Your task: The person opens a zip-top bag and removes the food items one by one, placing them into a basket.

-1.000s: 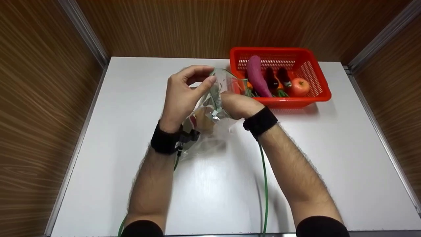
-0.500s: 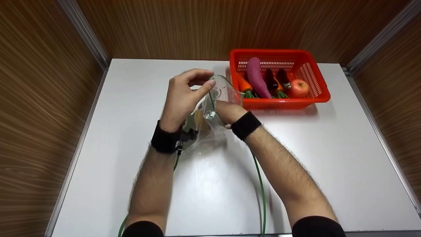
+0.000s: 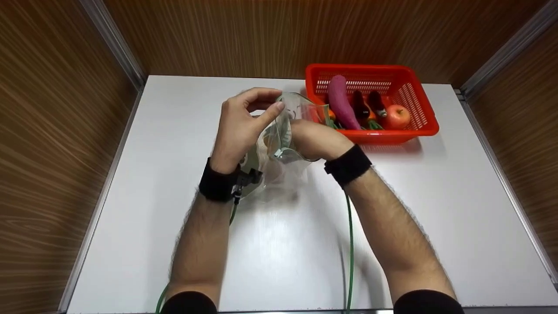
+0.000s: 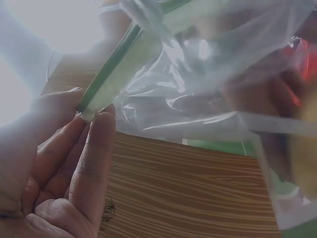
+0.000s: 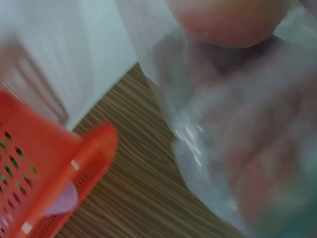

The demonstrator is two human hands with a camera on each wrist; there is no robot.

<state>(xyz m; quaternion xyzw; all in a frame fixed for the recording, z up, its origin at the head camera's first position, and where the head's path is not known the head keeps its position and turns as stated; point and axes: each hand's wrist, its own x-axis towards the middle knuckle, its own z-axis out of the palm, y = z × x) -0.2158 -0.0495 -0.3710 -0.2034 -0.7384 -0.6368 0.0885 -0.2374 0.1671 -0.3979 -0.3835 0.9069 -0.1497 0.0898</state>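
Observation:
A clear zip bag (image 3: 285, 172) with a green-edged mouth stands over the table in the head view. My left hand (image 3: 244, 124) pinches its rim between thumb and fingers; the left wrist view shows the fingertips on the green zip strip (image 4: 113, 64). My right hand (image 3: 320, 139) reaches through the mouth into the bag, its fingers hidden from the head camera. In the right wrist view that hand is blurred behind plastic, below a round pinkish-yellow fruit (image 5: 230, 20). Whether the right fingers grip anything I cannot tell. A yellowish thing (image 4: 304, 158) shows at the left wrist view's right edge.
A red basket (image 3: 379, 136) stands at the back right, close to the bag. It holds a long purple vegetable (image 3: 341, 102), an apple (image 3: 397, 116), dark eggplants (image 3: 361, 104) and carrots (image 3: 332, 115). Wood-grain panels (image 3: 218, 39) enclose the white table (image 3: 174, 117).
My right hand went lower and leftward into the bag, then came back up and right. The bag's mouth shifted with it. My left hand kept its pinch on the rim, nearly still.

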